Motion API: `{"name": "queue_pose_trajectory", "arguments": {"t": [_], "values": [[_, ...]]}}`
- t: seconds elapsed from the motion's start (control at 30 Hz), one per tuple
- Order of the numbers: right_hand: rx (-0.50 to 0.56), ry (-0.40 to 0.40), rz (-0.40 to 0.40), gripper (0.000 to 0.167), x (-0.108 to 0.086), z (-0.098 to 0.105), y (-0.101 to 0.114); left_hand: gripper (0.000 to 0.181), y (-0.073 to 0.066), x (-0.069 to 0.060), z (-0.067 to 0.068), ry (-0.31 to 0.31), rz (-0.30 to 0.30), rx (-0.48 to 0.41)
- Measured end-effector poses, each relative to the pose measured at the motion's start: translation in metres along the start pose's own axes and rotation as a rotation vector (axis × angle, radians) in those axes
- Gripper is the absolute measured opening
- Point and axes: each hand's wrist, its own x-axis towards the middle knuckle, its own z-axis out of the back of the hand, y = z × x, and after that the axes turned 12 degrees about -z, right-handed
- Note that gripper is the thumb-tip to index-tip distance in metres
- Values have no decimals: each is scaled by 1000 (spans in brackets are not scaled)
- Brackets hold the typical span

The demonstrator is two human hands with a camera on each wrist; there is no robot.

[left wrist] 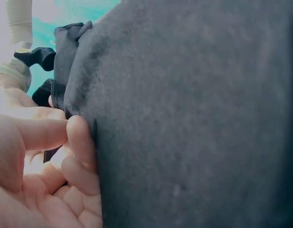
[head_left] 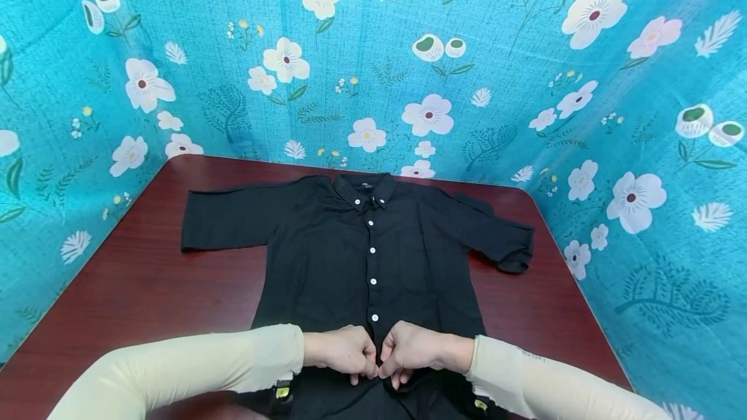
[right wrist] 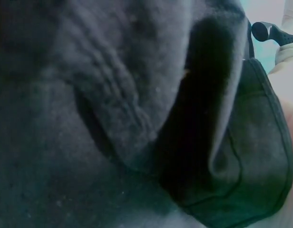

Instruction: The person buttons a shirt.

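A black button-up shirt (head_left: 338,271) lies front up on the table, its collar (head_left: 364,192) at the far side. White buttons (head_left: 373,282) run down its front opening. Low on that opening, my left hand (head_left: 344,350) and right hand (head_left: 417,349) meet, each pinching the fabric with bent fingers. Close up in the left wrist view, the thumb and fingertips of the left hand (left wrist: 51,161) hold the cloth's edge. Black folds fill most of the right wrist view and hide nearly all of the right hand (right wrist: 290,109). Whatever lies between the fingertips is hidden.
The shirt's left-side sleeve (head_left: 224,218) stretches out flat, while the right-side sleeve (head_left: 502,242) is bent and bunched at its cuff. Beneath is a dark red table (head_left: 169,297). Blue flowered cloth (head_left: 350,96) hangs behind and along both sides.
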Motion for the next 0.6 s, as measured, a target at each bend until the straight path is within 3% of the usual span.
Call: {"name": "queue_pose_trajectory", "arguments": {"t": [0.4, 0.6], "values": [[144, 142, -41, 4, 2, 2, 0, 17, -1, -2, 0, 5, 12, -26], [97, 174, -73, 5, 0, 4, 1, 17, -4, -2, 0, 6, 4, -12]]}}
